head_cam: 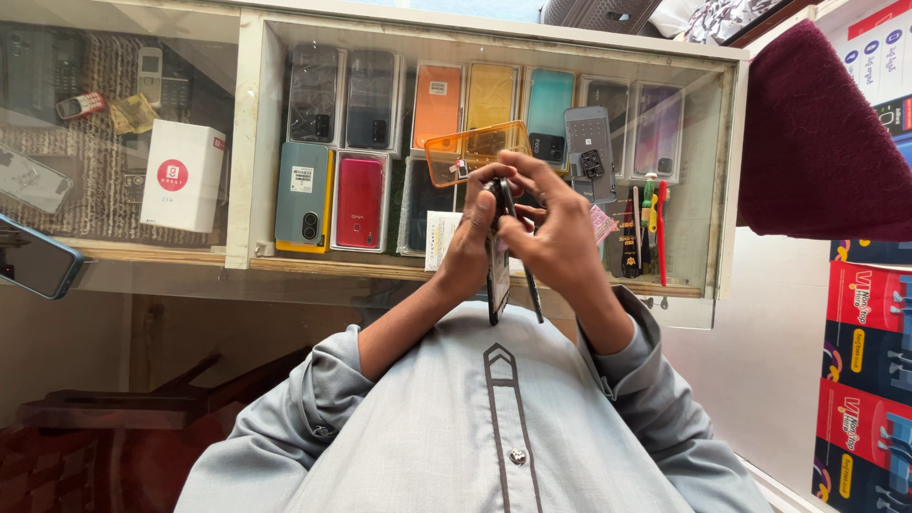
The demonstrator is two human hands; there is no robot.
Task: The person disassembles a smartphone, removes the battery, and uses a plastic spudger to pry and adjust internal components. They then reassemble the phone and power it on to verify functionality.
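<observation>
A person in a grey button-front shirt (475, 427) with a dark placket stripe holds a dark smartphone (498, 275) edge-on in front of the chest, at the centre of the view. The left hand (475, 233) curls around the phone's left side, thumb pressed against its upper edge. The right hand (556, 228) closes over the other side, fingertips pinching near the top, where a thin dark panel (525, 266) stands slightly apart from the phone body; whether it is a back cover or a screen cannot be told.

Just beyond the hands, at 12 o'clock, a translucent orange phone case (475, 150) lies tilted on the glass counter (722, 190). Under the glass, rows of phone cases and handsets show in grey, orange, yellow, teal and lilac, with a teal-and-yellow handset (304, 195) and a red one (359, 201) at 11 o'clock. A set of small screwdrivers (651, 228) lies at 2 o'clock.

At 10 o'clock a white upright box (180, 176) bears a round red label, with old keypad phones (114, 81) beyond it. At 9 o'clock the corner of another phone (36, 256) enters the view. At 3 to 4 o'clock stand stacked red-and-navy cartons (869, 370), a maroon cushion (817, 133) above them.
</observation>
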